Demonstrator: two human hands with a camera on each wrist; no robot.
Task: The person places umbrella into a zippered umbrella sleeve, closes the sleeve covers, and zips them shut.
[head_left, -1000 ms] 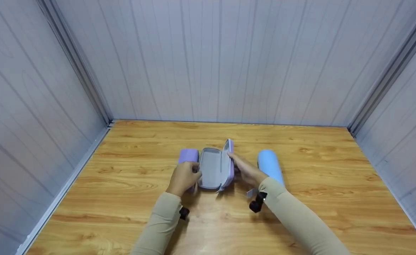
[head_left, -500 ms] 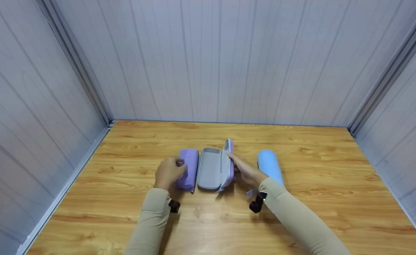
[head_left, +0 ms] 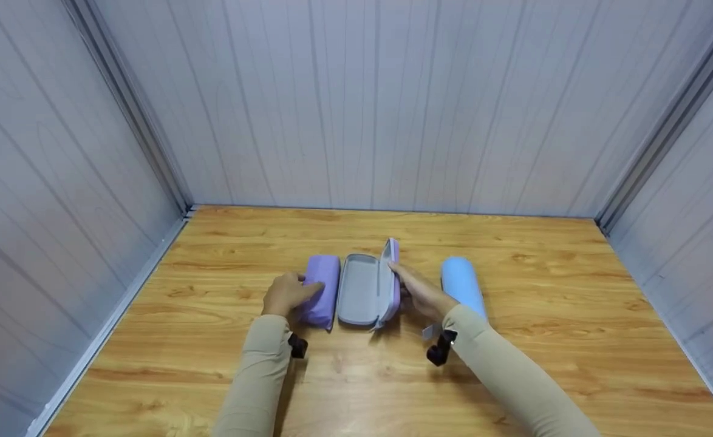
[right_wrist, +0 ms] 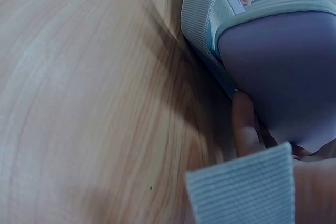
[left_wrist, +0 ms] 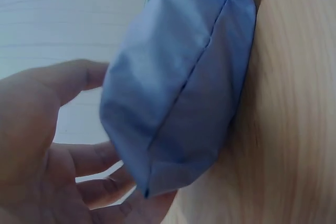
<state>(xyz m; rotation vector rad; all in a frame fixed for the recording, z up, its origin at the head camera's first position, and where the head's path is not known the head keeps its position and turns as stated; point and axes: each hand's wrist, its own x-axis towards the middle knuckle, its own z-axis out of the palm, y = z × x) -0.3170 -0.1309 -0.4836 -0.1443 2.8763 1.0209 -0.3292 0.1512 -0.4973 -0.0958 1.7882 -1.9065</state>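
A purple pouch point(head_left: 326, 279) lies at the left, its seamed end point(left_wrist: 194, 72) filling the left wrist view. My left hand point(head_left: 286, 295) is around its left side, thumb across the top and fingers along the far side. Beside it a zip case stands unzipped, with a grey inside point(head_left: 358, 291) and a raised lilac lid point(head_left: 396, 273). My right hand point(head_left: 420, 290) holds that lid, thumb at its inner edge and fingers behind. In the right wrist view, a finger point(right_wrist: 244, 124) presses against the lilac shell point(right_wrist: 283, 66); the other fingertips are mostly hidden.
A light blue cylindrical case point(head_left: 463, 284) lies just right of my right forearm, partly covered by it, with a small grey tab point(head_left: 430, 331) at its near end. Panelled walls point(head_left: 356, 103) enclose the wooden table point(head_left: 211, 364) at the back and both sides.
My left hand has moved left from the open case's edge onto the purple pouch, its thumb now lowered on the top. The right hand and the lid have stayed in place.
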